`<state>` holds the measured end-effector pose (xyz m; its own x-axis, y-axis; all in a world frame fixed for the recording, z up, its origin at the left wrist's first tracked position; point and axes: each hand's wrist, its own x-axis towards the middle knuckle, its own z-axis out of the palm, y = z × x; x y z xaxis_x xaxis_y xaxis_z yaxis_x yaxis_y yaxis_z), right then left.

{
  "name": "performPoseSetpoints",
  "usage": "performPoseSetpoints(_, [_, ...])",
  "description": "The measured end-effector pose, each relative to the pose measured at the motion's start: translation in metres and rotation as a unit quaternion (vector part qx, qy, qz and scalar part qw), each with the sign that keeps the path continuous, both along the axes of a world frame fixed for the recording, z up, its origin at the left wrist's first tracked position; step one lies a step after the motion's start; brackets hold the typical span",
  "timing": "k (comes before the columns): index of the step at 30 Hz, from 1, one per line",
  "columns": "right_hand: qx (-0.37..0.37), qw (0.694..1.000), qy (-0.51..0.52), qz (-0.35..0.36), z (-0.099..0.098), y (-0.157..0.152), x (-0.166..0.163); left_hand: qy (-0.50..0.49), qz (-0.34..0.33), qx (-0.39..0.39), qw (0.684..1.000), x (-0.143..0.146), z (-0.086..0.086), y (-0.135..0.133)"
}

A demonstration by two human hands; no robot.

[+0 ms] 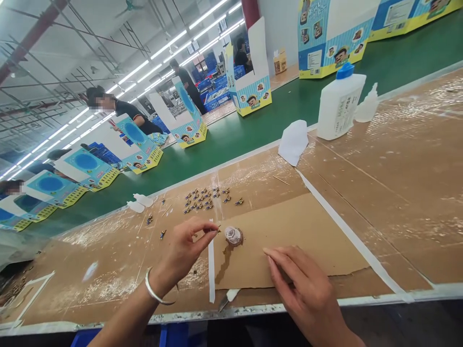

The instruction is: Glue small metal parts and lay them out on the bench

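My left hand (pixel 186 248), with a silver bangle on the wrist, pinches a tiny blue and gold part (pixel 217 230) between thumb and fingertips, right beside a small clear glue dish (pixel 233 235) on a cardboard sheet (pixel 307 231). Brown glue has run down from the dish. My right hand (pixel 302 284) rests flat on the cardboard with fingers spread, holding nothing. A cluster of several similar small parts (pixel 206 197) lies farther back on the table.
A white glue bottle with a blue cap (pixel 340 103) and a small dropper bottle (pixel 367 106) stand at the far right. A white cloth (pixel 293 141) lies nearby. A green conveyor (pixel 253 125) carries printed boxes (pixel 251 91). Other people work along the far side.
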<state>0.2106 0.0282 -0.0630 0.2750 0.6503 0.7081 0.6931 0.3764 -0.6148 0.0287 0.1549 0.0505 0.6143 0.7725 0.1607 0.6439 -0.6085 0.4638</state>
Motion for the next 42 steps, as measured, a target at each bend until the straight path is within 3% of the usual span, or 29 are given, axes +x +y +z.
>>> performPoseSetpoints(8, [0.005, 1.0, 0.02, 0.004, 0.005, 0.001, 0.0, 0.046, -0.092, 0.078, 0.992, 0.018, -0.01, 0.008])
performPoseSetpoints(36, [0.004, 0.999, 0.037, 0.005, 0.006, -0.001, 0.0, 0.099, -0.119, 0.113, 0.982, 0.03, -0.012, 0.009])
performPoseSetpoints(42, [0.007, 0.999, 0.036, -0.003, 0.006, -0.002, 0.0, 0.046, -0.052, 0.047, 0.997, 0.02, 0.001, -0.001])
